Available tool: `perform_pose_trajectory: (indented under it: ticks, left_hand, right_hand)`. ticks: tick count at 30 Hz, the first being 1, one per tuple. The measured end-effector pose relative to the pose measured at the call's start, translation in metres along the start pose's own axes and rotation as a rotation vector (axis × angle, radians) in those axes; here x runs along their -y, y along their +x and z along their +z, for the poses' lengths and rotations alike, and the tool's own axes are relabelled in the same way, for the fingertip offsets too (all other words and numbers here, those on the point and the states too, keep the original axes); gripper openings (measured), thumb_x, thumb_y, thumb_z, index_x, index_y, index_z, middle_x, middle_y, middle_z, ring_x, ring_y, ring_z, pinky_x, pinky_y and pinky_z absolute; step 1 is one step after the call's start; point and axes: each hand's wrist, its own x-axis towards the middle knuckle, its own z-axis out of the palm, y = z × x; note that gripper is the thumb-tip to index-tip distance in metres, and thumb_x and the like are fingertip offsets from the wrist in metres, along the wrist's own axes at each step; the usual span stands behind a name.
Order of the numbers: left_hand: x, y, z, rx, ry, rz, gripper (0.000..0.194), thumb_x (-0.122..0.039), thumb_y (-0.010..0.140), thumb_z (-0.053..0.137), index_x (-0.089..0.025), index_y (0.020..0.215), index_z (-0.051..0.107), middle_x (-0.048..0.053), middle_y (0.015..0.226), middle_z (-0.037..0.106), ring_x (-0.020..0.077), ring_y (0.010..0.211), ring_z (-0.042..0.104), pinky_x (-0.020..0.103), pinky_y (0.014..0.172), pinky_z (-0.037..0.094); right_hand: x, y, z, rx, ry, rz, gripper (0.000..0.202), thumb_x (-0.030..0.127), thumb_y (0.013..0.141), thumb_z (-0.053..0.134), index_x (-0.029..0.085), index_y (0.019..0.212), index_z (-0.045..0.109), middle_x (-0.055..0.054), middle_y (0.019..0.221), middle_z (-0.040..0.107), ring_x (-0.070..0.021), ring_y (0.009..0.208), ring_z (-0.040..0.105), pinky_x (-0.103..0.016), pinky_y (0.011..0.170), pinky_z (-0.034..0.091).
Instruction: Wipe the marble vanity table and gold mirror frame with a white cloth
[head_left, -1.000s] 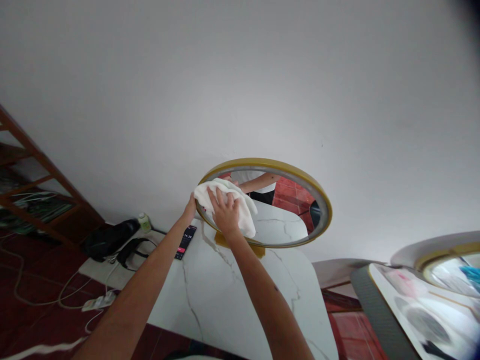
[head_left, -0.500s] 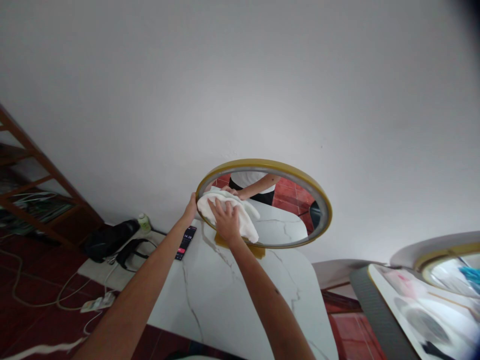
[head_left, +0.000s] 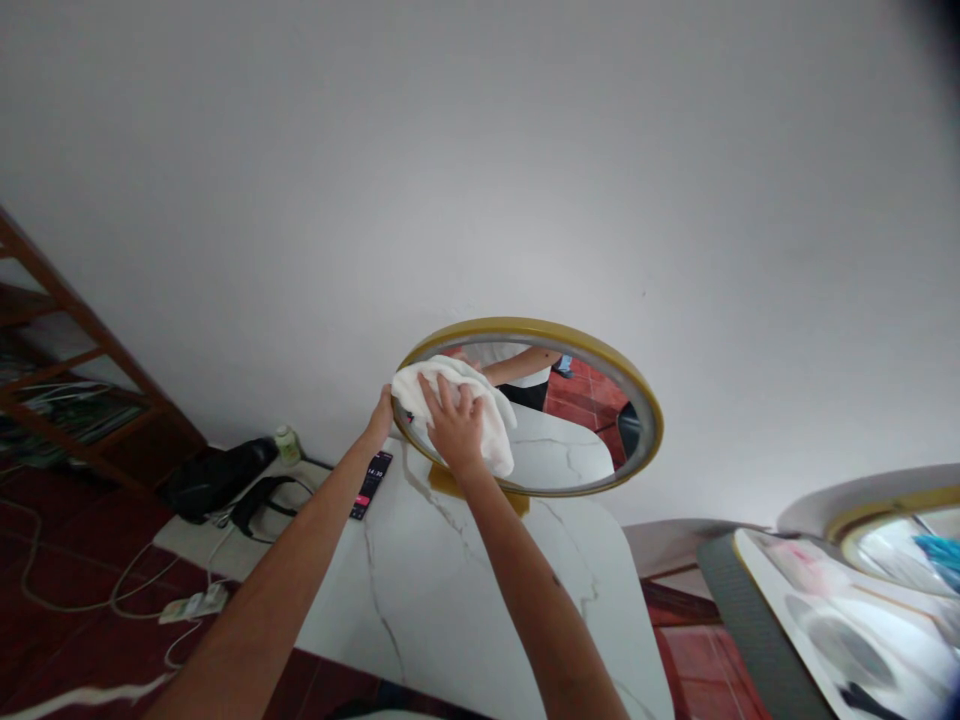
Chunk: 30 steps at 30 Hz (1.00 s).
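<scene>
White cloth [head_left: 496, 435] lies under my right hand [head_left: 457, 425], fingers spread flat and holding it against the left part of the gold-framed mirror [head_left: 559, 430], which stands on its base [head_left: 516, 503] on the marble-patterned desk [head_left: 435, 595]. My left hand [head_left: 381, 420] touches the frame's left edge; its fingers are mostly hidden, so I cannot tell whether it grips or merely braces. Risk, as judged: a hard off-centre push against weak left support could tip the mirror, and a sliding base might nudge the phone [head_left: 371, 485] nearby.
</scene>
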Motion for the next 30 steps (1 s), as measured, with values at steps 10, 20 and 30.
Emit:
perform_pose_trajectory:
  ticks: [10, 20, 30]
  left_hand:
    - [0.014, 0.018, -0.004, -0.094, 0.052, -0.011, 0.048, -0.052, 0.088, 0.04, -0.015, 0.089, 0.069, 0.006, 0.087, 0.071, 0.0246, 0.104, 0.06, 0.032, 0.091, 0.045]
    - [0.023, 0.023, -0.006, -0.032, -0.005, 0.056, 0.049, -0.052, 0.088, 0.038, -0.016, 0.106, 0.065, 0.006, 0.105, 0.068, 0.0212, 0.104, 0.06, 0.032, 0.09, 0.047]
    - [0.034, 0.034, -0.012, -0.053, 0.022, 0.077, 0.052, -0.058, 0.085, 0.04, -0.016, 0.101, 0.066, 0.006, 0.099, 0.07, 0.0221, 0.103, 0.06, 0.033, 0.089, 0.047]
  right_hand:
    - [0.003, -0.033, 0.056, 0.147, -0.019, -0.104, 0.066, 0.02, 0.088, 0.041, 0.032, 0.145, 0.009, -0.006, 0.148, 0.026, -0.0326, 0.124, 0.034, -0.059, 0.096, 0.03]
    - [-0.007, -0.004, -0.005, -0.01, -0.025, 0.037, 0.071, 0.026, 0.087, 0.045, 0.034, 0.145, 0.005, -0.004, 0.151, 0.019, -0.0363, 0.122, 0.032, -0.058, 0.093, 0.03]
    - [-0.001, -0.018, 0.022, 0.046, -0.014, -0.021, 0.071, 0.026, 0.087, 0.044, 0.033, 0.145, 0.004, -0.004, 0.15, 0.022, -0.0359, 0.12, 0.033, -0.058, 0.092, 0.032]
